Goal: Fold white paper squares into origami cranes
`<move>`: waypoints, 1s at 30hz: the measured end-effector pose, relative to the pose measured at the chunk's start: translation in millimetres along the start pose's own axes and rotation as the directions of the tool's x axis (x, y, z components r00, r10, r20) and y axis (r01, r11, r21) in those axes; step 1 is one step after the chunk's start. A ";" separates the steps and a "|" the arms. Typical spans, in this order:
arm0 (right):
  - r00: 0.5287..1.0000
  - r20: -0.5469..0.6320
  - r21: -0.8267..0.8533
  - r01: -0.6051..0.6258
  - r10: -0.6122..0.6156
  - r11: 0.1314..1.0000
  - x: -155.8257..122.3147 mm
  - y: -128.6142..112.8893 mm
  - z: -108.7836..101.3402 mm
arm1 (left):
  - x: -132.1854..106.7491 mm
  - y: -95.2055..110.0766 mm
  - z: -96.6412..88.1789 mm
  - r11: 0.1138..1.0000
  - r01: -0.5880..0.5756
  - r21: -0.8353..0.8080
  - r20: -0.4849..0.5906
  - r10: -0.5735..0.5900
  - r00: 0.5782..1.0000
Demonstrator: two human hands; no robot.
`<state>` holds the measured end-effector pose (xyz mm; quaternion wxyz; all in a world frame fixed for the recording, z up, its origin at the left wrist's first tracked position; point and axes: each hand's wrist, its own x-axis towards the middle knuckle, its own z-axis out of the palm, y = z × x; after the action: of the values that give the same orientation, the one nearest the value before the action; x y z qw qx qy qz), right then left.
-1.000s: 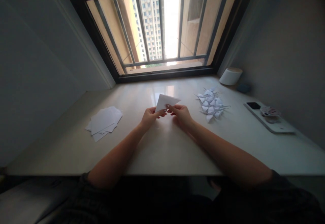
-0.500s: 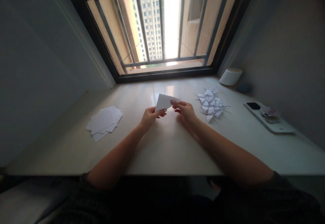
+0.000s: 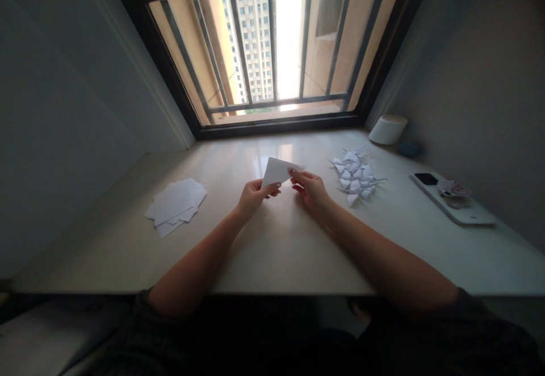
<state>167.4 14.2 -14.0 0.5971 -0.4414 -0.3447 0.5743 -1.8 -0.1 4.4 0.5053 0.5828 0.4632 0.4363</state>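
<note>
A white piece of folded paper (image 3: 276,171) with a pointed right end is held up between both hands, over the middle of the tabletop. My left hand (image 3: 254,195) pinches its lower left part, thumb on the near face. At the right end, my right hand (image 3: 310,186) grips the paper between thumb and fingers. Off to the left lies a loose stack of white paper sheets (image 3: 176,204). To the right of my right hand sits a heap of small folded paper pieces (image 3: 355,176) with thin pointed ends.
On the right side of the white tabletop (image 3: 272,251) lies a pale phone (image 3: 462,211) with a round grip on its back. A white cylindrical object (image 3: 388,129) stands in the far right corner, near a small dark item (image 3: 409,149). A barred window (image 3: 272,52) rises behind the table.
Almost nothing differs. The whole view has shifted very slightly, and both hands keep the same hold on the folded paper.
</note>
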 end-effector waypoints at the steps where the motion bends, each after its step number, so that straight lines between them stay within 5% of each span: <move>1: 1.000 0.000 0.004 -0.005 0.005 1.000 0.7 -0.1 -0.6 | -0.1 0.0 0.0 1.000 -0.001 -0.005 -0.001 0.001 1.000; 13: 0.990 -0.119 0.051 0.076 -0.070 0.996 9.3 -3.5 -8.4 | -0.7 -1.0 -2.0 1.000 -0.009 -0.011 -0.030 0.009 1.000; 22: 0.949 -0.198 -0.141 0.219 -0.244 0.966 13.6 3.3 -11.7 | 1.2 -6.9 -3.1 0.998 -0.042 0.053 -0.022 0.044 0.999; 25: 0.903 -0.088 -0.304 0.377 -0.419 0.875 10.2 -2.5 -12.7 | 2.5 -9.0 -7.6 0.987 -0.091 0.129 -0.029 0.096 0.995; 30: 0.777 0.258 -0.602 0.594 -0.574 0.533 0.8 -3.9 -8.5 | -0.5 -4.7 -13.5 0.822 -0.227 0.522 -0.002 0.267 0.964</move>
<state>176.8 14.0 -13.7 0.5552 -0.4720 -0.6581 0.1894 -15.5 2.2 1.2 0.2518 0.7351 0.5025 0.3790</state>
